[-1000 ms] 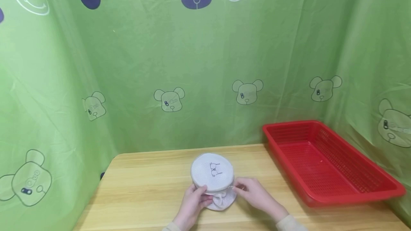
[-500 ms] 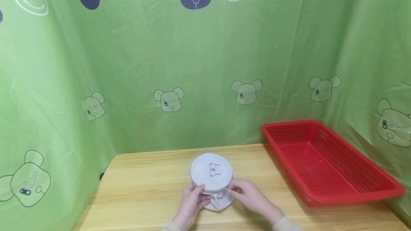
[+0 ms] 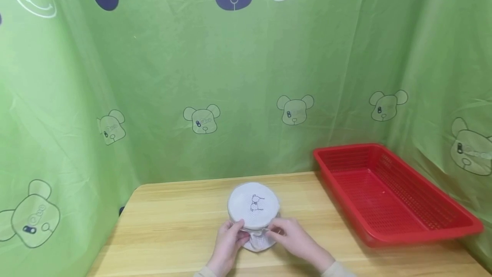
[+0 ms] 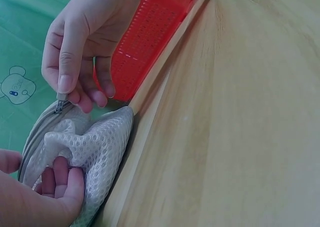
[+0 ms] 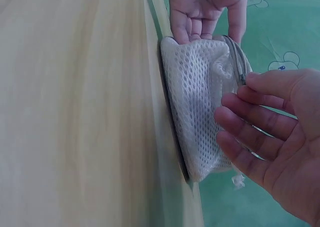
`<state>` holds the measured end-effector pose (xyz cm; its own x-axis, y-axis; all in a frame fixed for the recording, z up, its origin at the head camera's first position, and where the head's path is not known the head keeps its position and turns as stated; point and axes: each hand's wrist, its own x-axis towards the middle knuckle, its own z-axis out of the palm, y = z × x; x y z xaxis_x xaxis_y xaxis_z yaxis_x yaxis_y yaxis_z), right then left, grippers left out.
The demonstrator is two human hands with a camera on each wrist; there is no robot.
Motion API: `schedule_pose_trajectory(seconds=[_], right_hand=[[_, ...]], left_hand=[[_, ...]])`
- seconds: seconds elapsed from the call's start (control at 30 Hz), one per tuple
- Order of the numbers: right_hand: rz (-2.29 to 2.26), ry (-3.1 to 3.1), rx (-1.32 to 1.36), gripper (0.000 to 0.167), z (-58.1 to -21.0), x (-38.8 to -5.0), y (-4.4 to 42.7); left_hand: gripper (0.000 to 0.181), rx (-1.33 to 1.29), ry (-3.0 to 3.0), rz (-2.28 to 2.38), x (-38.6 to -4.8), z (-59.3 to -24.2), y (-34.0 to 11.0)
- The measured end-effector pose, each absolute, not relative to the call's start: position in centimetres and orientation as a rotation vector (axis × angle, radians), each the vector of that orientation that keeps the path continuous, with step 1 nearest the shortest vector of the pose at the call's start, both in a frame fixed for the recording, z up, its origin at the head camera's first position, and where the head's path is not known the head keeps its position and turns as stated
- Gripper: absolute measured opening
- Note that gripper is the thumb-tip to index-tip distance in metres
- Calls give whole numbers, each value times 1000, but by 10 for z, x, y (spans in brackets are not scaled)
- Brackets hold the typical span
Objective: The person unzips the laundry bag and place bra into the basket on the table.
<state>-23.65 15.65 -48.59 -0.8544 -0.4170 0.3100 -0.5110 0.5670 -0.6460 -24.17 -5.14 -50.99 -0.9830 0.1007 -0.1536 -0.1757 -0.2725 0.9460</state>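
A white mesh bag (image 3: 253, 206) with a round lid and a glasses drawing stands near the table's front edge. The left hand (image 3: 226, 245) grips its rim at the left, thumb on the lid's edge and fingers against the mesh side. At the front rim the right hand (image 3: 296, 240) pinches the zipper pull between thumb and index finger. In the left wrist view the zipper slider (image 4: 60, 106) shows under the right thumb, and the mesh (image 4: 102, 142) is bunched beside it. The right wrist view shows the mesh side (image 5: 192, 97) with the left hand (image 5: 207, 9) behind it.
A red plastic basket (image 3: 423, 240) with slotted walls stands on the right of the wooden table (image 3: 173, 217). A green curtain (image 3: 246, 63) with bear prints hangs behind and on both sides.
The right hand has moved left along the bag's front rim with the zipper pull. The left hand has kept its grip at the left side.
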Motion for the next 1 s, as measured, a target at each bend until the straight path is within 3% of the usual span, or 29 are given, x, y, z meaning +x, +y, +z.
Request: schedule_pose_trajectory(seconds=[0.33,1.0], right_hand=[[1177,-2680,805,8,-491,-236,151],[1183,-2702,818,9,-488,-239,160]], left_hand=[[44,-29,1812,2316,-240,-509,-52],[42,-31,1802,2316,-242,-512,-52]])
